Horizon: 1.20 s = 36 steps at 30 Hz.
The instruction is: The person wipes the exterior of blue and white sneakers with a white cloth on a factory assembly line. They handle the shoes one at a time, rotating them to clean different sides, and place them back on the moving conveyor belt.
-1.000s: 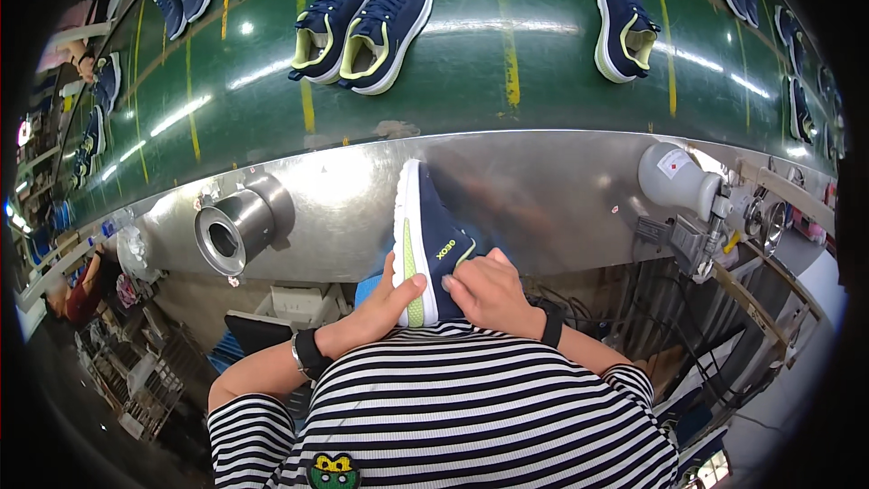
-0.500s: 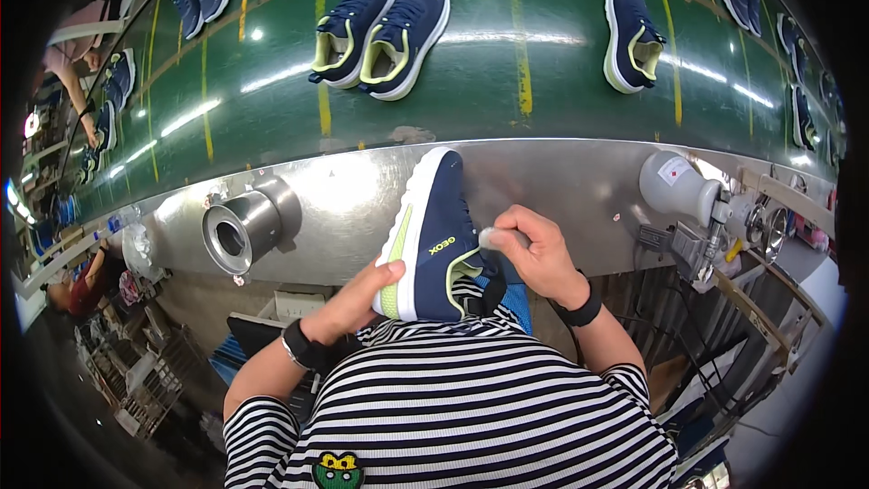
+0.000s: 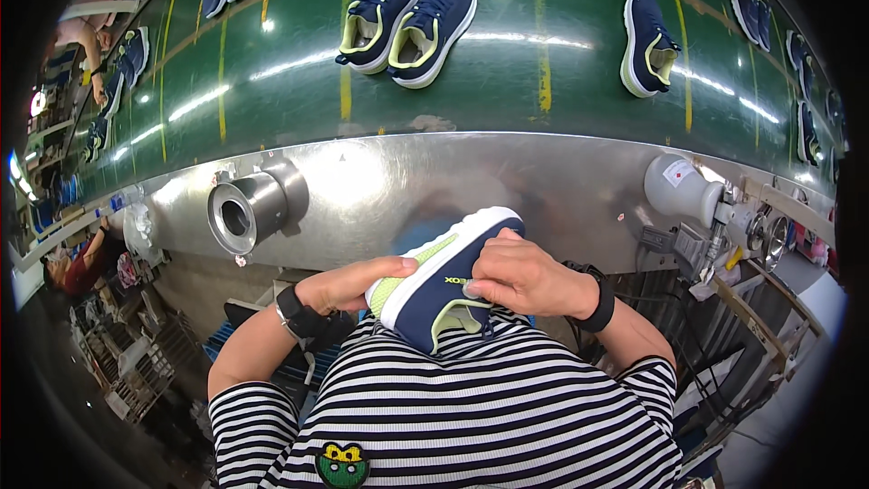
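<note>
Green belt (image 3: 290,18) with yellow lines runs across the top, and blue shoes (image 3: 444,14) sit on it. Next to it is a shiny metal tabletop (image 3: 552,181). On the left is a round metal cup (image 3: 264,203), and on the right is a gray bottle (image 3: 672,188). One blue and white shoe (image 3: 424,299) is in front of the striped shirt (image 3: 462,407). The left hand (image 3: 355,279) holds its heel. The right hand (image 3: 532,276) is curled against its side, pinching a small gray bit (image 3: 470,289), mostly hidden.
</note>
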Each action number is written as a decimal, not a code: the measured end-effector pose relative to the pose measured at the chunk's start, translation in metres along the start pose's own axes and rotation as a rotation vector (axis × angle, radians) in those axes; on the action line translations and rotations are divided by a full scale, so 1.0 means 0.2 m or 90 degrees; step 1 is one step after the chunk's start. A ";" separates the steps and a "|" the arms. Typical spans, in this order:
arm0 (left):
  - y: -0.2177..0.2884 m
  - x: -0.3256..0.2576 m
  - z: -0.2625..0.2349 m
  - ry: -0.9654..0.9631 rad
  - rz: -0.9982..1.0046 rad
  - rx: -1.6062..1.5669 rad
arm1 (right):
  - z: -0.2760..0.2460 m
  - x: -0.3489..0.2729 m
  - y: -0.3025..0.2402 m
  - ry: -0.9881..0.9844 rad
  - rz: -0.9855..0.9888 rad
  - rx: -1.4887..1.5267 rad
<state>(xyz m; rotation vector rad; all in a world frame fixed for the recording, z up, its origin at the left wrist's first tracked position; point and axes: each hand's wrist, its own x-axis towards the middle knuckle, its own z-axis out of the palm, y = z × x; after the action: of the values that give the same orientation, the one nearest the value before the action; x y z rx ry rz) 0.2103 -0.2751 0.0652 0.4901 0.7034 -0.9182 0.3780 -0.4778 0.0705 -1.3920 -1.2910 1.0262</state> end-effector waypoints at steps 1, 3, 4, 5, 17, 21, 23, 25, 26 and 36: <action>0.01 0.01 0.00 -0.004 -0.022 0.015 | 0.02 0.01 -0.01 0.006 -0.018 0.004; 0.04 0.02 0.02 -0.004 -0.045 0.053 | 0.08 0.05 -0.03 0.016 -0.055 0.009; 0.04 0.02 0.02 -0.014 -0.043 0.054 | 0.09 0.06 -0.04 0.021 -0.073 0.011; 0.04 0.02 0.02 -0.025 -0.041 0.054 | 0.07 0.04 -0.04 0.004 -0.051 -0.010; 0.05 0.01 0.01 -0.029 -0.041 0.092 | 0.01 -0.01 -0.07 -0.051 0.016 0.009; 0.06 0.00 -0.01 -0.041 -0.054 0.089 | 0.01 -0.02 -0.06 -0.029 0.006 0.020; 0.09 0.01 0.02 -0.030 -0.054 0.127 | 0.05 0.00 -0.06 -0.010 -0.022 0.024; 0.10 0.00 0.03 -0.020 -0.050 0.136 | 0.07 0.05 -0.06 -0.010 -0.040 0.030; 0.08 0.00 0.03 -0.016 -0.047 0.124 | 0.06 0.03 -0.06 -0.023 -0.024 0.020; 0.10 -0.03 0.01 -0.027 -0.068 0.142 | 0.08 0.08 -0.05 -0.016 -0.059 0.008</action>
<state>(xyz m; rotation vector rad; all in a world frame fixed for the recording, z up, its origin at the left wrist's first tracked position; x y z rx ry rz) 0.2259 -0.2621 0.0740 0.6327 0.5959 -1.1103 0.3613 -0.4606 0.0779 -1.3009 -1.3516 0.9898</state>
